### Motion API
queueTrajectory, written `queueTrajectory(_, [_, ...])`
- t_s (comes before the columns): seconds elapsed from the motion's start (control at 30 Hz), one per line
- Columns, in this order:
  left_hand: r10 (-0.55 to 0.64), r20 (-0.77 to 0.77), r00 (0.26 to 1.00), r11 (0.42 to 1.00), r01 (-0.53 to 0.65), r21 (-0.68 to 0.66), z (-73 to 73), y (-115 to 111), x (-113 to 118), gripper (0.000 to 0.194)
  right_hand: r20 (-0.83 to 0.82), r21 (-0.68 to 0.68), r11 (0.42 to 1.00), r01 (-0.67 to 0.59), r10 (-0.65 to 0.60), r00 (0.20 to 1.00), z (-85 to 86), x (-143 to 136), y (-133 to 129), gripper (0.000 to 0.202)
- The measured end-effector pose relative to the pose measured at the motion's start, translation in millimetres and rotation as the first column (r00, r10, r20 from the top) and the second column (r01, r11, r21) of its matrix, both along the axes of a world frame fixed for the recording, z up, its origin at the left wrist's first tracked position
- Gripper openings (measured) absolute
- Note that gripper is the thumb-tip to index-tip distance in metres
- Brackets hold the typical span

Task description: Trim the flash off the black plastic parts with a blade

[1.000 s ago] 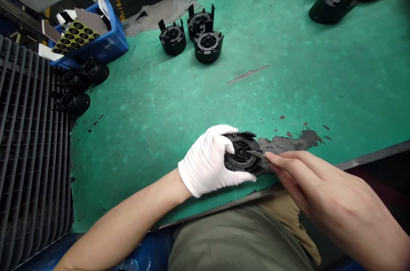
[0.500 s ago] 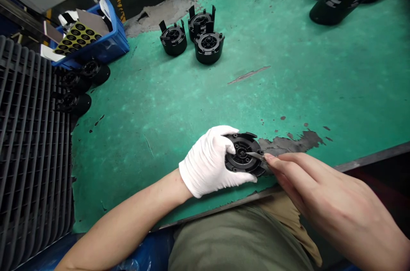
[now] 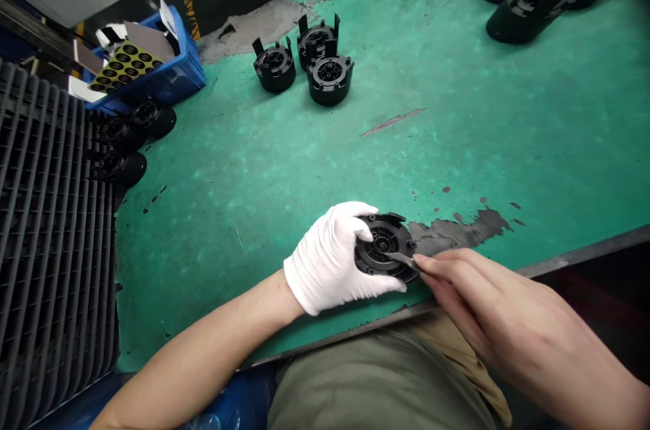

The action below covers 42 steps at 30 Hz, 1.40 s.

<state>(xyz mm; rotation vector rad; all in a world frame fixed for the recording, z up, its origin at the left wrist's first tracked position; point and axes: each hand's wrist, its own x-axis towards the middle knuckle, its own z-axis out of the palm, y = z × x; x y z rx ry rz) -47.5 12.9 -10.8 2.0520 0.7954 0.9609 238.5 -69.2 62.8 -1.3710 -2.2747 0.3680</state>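
Note:
My left hand (image 3: pixel 330 261), in a white glove, is wrapped round the left side of a round black plastic housing (image 3: pixel 378 245) near the table's front edge. Its ribbed face, with rings and small posts, is turned up toward me. Bare and coming in from the right, my right hand (image 3: pixel 487 308) pinches a small knife (image 3: pixel 401 258) with a thin pointed blade. The blade tip lies over the lower right of the housing's inner ring; whether it touches, I cannot tell. Fingers hide most of the knife's handle.
Three similar black housings (image 3: pixel 329 81) stand farther back on the green table (image 3: pixel 284 159). More black parts (image 3: pixel 528 10) are at the far right and beside the blue bin (image 3: pixel 177 71) with yellow sticker sheets. A dark slatted rack (image 3: pixel 51 227) borders the left side.
The knife tip has moved slightly down across the housing's face, and my right hand has dropped a little with it. My left hand keeps its hold.

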Motion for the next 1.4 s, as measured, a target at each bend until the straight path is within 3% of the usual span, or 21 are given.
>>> queueTrajectory(0.1, [-0.034,-0.040,0.999,0.991,0.029,-0.134,6.1,2,-1,0.102,-0.106,0.021,0.999,-0.045,0.047,0.993,-3.4,1,3,0.013])
queueTrajectory(0.2, [-0.009,-0.050,0.999,0.968,-0.004,-0.252,14.5,6,-7,0.104,-0.166,-0.006,0.999,0.033,-0.034,0.986,-10.0,11,3,0.018])
queueTrajectory(0.3, [0.087,0.048,0.995,0.959,-0.071,-0.276,19.3,11,-14,0.077,-0.172,0.017,0.994,0.107,-0.103,0.980,-19.1,25,2,0.025])
queueTrajectory(0.4, [0.266,0.116,0.957,0.945,-0.235,-0.228,18.6,13,-16,0.053,-0.162,0.066,0.989,0.132,-0.119,0.980,-25.8,35,4,0.029])
queueTrajectory(0.43, [0.314,0.098,0.944,0.935,-0.290,-0.202,17.5,12,-15,0.058,-0.155,0.080,0.987,0.138,-0.124,0.980,-26.9,37,5,0.030])
queueTrajectory(0.5, [0.355,0.008,0.935,0.926,-0.351,-0.136,14.7,8,-10,0.090,-0.137,0.094,0.984,0.150,-0.136,0.981,-27.7,38,8,0.031])
queueTrajectory(0.53, [0.345,-0.055,0.937,0.931,-0.349,-0.108,13.3,5,-7,0.108,-0.127,0.089,0.984,0.155,-0.143,0.981,-27.6,39,10,0.031])
queueTrajectory(0.6, [0.282,-0.170,0.944,0.951,-0.298,-0.076,11.6,1,-1,0.118,-0.117,0.072,0.984,0.161,-0.152,0.981,-27.3,38,13,0.030])
queueTrajectory(0.73, [0.199,-0.213,0.956,0.970,-0.223,-0.094,12.5,3,0,0.093,-0.141,0.067,0.990,0.125,-0.114,0.983,-28.6,37,19,0.029])
queueTrajectory(0.93, [0.352,-0.056,0.934,0.904,-0.355,-0.239,8.8,15,-13,0.066,-0.129,0.085,0.991,0.108,-0.096,0.987,-34.1,42,26,0.030])
queueTrajectory(1.0, [0.431,-0.015,0.902,0.884,-0.425,-0.196,5.1,14,-14,0.074,-0.131,0.077,0.992,0.098,-0.087,0.988,-37.1,42,28,0.031])
queueTrajectory(1.1, [0.467,-0.057,0.883,0.880,-0.470,-0.075,-0.1,9,-13,0.121,-0.135,0.065,0.993,0.096,-0.086,0.987,-40.7,42,32,0.032])
queueTrajectory(1.17, [0.448,-0.127,0.885,0.888,-0.457,-0.054,-1.8,6,-10,0.139,-0.137,0.068,0.991,0.116,-0.106,0.985,-41.2,41,33,0.032])
queueTrajectory(1.27, [0.361,-0.207,0.909,0.913,-0.390,-0.120,-1.0,5,-5,0.129,-0.131,0.072,0.988,0.133,-0.123,0.984,-40.0,41,33,0.033])
queueTrajectory(1.4, [0.233,-0.178,0.956,0.949,-0.264,-0.174,1.2,8,-4,0.130,-0.139,0.034,0.989,0.145,-0.139,0.980,-40.1,41,33,0.032])
